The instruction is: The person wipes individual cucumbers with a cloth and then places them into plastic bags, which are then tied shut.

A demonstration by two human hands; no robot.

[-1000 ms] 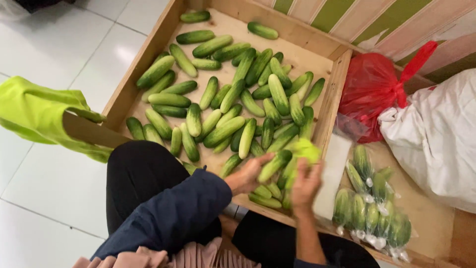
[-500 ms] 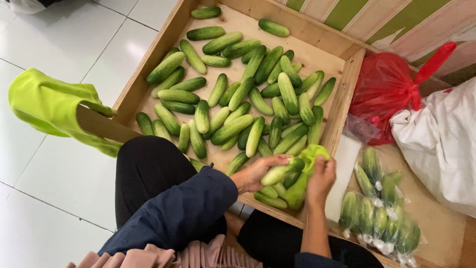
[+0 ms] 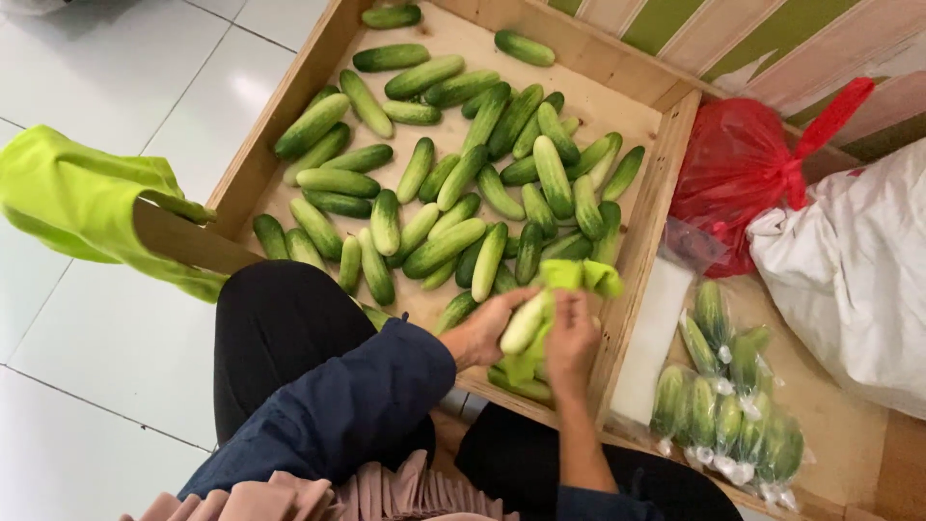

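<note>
My left hand (image 3: 480,331) grips a pale green cucumber (image 3: 522,323) by its lower end, over the near edge of a wooden crate (image 3: 268,155). My right hand (image 3: 570,338) holds a lime-green cloth (image 3: 569,281) wrapped against that cucumber. Both hands are close together, just above a few cucumbers lying at the crate's near rim. Several green cucumbers (image 3: 439,246) fill the crate behind them. My dark blue sleeve covers the left forearm.
Another lime-green cloth (image 3: 82,203) hangs on the crate's left corner. Right of the crate lie clear bags of packed cucumbers (image 3: 728,405), a red plastic bag (image 3: 738,174) and a white sack (image 3: 854,275). White tiled floor (image 3: 116,87) lies to the left.
My hands rose slightly from the cucumbers at the crate's near rim. The left hand now holds one pale cucumber, and the right hand has drawn the green cloth around it.
</note>
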